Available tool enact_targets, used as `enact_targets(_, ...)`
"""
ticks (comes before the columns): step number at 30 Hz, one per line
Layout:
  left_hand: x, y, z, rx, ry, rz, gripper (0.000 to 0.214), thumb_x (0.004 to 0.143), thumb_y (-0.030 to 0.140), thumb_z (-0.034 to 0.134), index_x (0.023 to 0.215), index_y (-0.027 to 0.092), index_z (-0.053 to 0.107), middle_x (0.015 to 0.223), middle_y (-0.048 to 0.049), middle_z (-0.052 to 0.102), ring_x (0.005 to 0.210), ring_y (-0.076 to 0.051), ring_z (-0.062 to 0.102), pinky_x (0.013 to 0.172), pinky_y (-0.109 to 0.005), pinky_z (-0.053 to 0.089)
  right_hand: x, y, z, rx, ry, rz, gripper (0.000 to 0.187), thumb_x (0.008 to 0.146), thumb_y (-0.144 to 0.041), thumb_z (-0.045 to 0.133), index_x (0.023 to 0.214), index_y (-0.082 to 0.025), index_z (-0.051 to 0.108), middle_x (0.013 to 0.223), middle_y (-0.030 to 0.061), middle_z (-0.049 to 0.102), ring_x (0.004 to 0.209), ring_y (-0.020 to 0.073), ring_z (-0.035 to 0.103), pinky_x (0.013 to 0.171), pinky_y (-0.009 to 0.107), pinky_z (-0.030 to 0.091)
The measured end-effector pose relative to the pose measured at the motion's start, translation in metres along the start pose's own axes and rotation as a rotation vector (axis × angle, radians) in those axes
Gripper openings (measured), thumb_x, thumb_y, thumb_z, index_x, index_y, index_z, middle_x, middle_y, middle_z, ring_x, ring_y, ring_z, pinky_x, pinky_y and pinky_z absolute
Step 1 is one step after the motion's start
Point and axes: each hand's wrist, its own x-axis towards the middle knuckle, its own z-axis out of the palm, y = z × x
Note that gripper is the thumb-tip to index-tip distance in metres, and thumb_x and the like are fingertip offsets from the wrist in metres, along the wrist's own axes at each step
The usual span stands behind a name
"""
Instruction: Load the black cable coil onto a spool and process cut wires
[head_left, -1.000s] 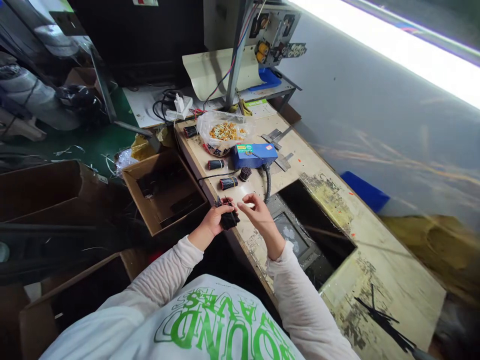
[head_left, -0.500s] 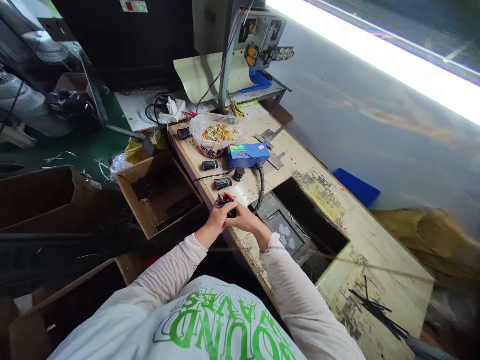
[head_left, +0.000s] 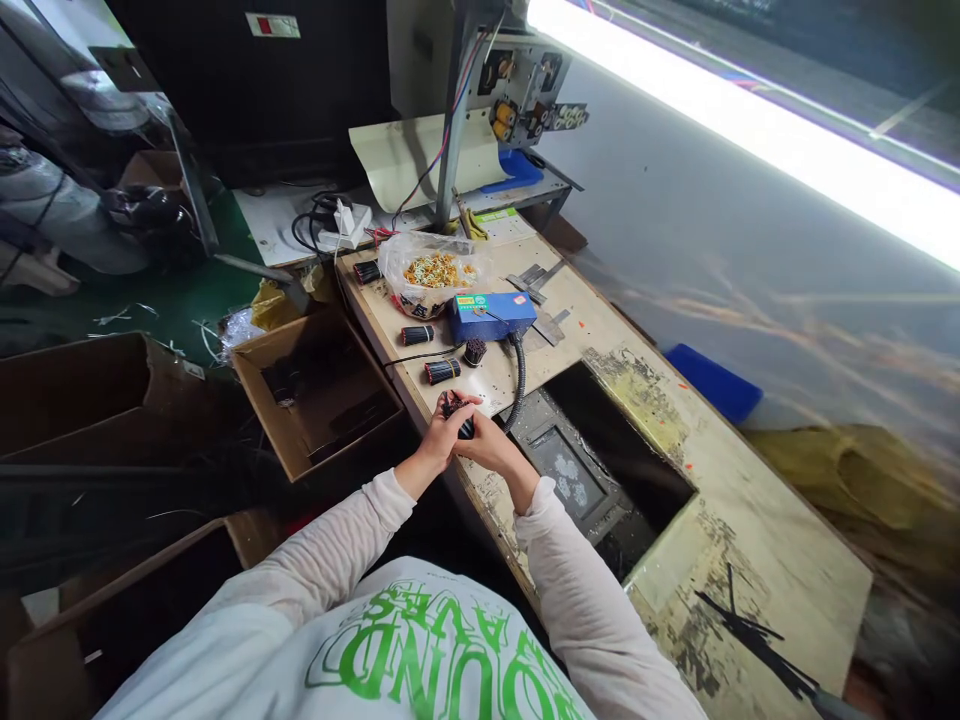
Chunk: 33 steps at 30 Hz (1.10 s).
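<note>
My left hand and my right hand are closed together around a small bundle of black wires at the near edge of the worn wooden bench. Only the dark top of the bundle shows between my fingers. Just beyond my hands lie more tied black wire bundles, with another farther back. A blue box-shaped device with a black corrugated hose sits behind them.
A clear bag of yellowish small parts lies at the back of the bench. An open cardboard box stands left of the bench. A dark rectangular opening is cut into the benchtop to my right. A machine stands at the far end.
My right hand, which was raised and apart from the bundle, has come down and closed on it beside my left hand. The view shifted slightly.
</note>
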Motion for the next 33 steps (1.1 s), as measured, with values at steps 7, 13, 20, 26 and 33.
enact_targets(7, -0.002, -0.004, 0.009, -0.087, 0.115, -0.06, 0.053, 0.058, 0.029, 0.084, 0.099, 0.021, 0.053, 0.084, 0.0019, 0.069, 0.08, -0.014, 0.064, 0.089, -0.033, 0.044, 0.001, 0.011, 0.001, 0.082, 0.069, -0.036, 0.046, 0.065, -0.021, 0.064, 0.111, -0.017, 0.062, 0.106, 0.0051, 0.066, 0.098, 0.0232, 0.058, 0.091, 0.037, 0.044)
enact_targets(13, -0.001, 0.007, 0.01, -0.185, 0.056, -0.178, 0.062, 0.063, 0.053, 0.079, 0.108, 0.017, 0.056, 0.089, -0.0068, 0.073, 0.093, -0.024, 0.068, 0.093, -0.038, 0.045, 0.001, 0.015, -0.005, 0.327, 0.042, 0.148, 0.017, 0.059, -0.022, 0.063, 0.073, -0.017, 0.056, 0.062, -0.0053, 0.049, 0.059, 0.0112, 0.043, 0.058, 0.025, 0.036)
enact_targets(20, 0.003, 0.016, 0.004, -0.24, -0.056, -0.259, 0.059, 0.081, 0.066, 0.055, 0.11, 0.015, 0.061, 0.103, -0.0115, 0.073, 0.106, -0.028, 0.065, 0.095, -0.041, 0.048, -0.002, 0.007, -0.011, 0.512, 0.038, 0.17, 0.015, 0.055, -0.021, 0.064, 0.068, -0.017, 0.059, 0.065, -0.0034, 0.056, 0.063, 0.0123, 0.045, 0.06, 0.026, 0.035)
enact_targets(26, 0.003, 0.016, 0.001, -0.218, -0.051, -0.309, 0.052, 0.095, 0.053, 0.035, 0.117, 0.013, 0.062, 0.106, -0.0116, 0.072, 0.106, -0.025, 0.065, 0.091, -0.039, 0.051, -0.003, 0.011, -0.009, 0.61, 0.006, 0.193, 0.015, 0.054, -0.02, 0.065, 0.068, -0.015, 0.065, 0.068, 0.0004, 0.062, 0.066, 0.0142, 0.051, 0.064, 0.027, 0.038)
enact_targets(33, 0.002, 0.021, -0.01, -0.234, -0.001, -0.294, 0.035, 0.095, 0.037, 0.043, 0.103, 0.014, 0.068, 0.106, -0.012, 0.072, 0.101, -0.021, 0.065, 0.081, -0.032, 0.051, -0.01, 0.009, -0.015, 0.631, 0.056, 0.193, 0.017, 0.055, -0.02, 0.067, 0.071, -0.016, 0.066, 0.069, 0.0009, 0.065, 0.067, 0.015, 0.055, 0.065, 0.028, 0.04)
